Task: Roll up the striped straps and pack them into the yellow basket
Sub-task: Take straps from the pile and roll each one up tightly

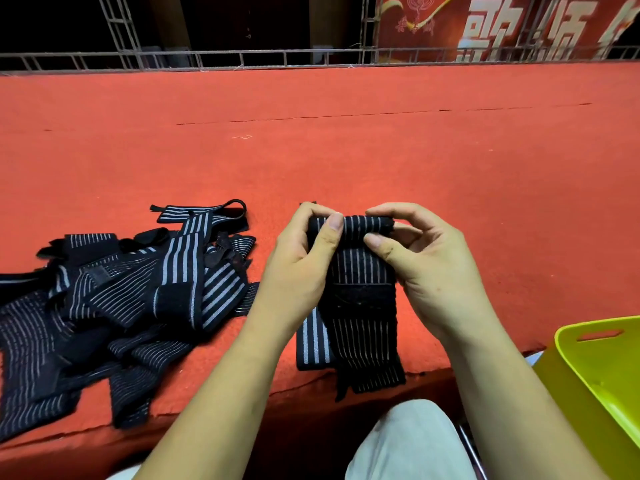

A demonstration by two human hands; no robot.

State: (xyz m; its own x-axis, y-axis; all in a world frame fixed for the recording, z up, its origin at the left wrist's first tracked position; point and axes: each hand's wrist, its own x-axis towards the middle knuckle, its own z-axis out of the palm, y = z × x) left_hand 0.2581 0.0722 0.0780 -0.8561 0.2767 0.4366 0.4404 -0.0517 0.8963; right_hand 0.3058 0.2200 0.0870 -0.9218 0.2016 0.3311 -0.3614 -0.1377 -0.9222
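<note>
A black strap with thin white stripes (pixel 360 317) lies lengthwise on the red carpeted platform, its near end hanging over the front edge. Its far end is curled into a small roll (pixel 356 226). My left hand (pixel 301 261) pinches the roll's left side, thumb on top. My right hand (pixel 426 258) pinches the right side. A loose pile of more striped straps (pixel 114 299) lies to the left. The yellow basket (pixel 602 382) stands tilted at the lower right, below the platform edge; what I see of its inside is bare.
The red carpet (pixel 346 150) stretches far back to a metal truss railing (pixel 207 58) and a red banner (pixel 502 26). My knee in light trousers (pixel 405 445) is below the platform's front edge.
</note>
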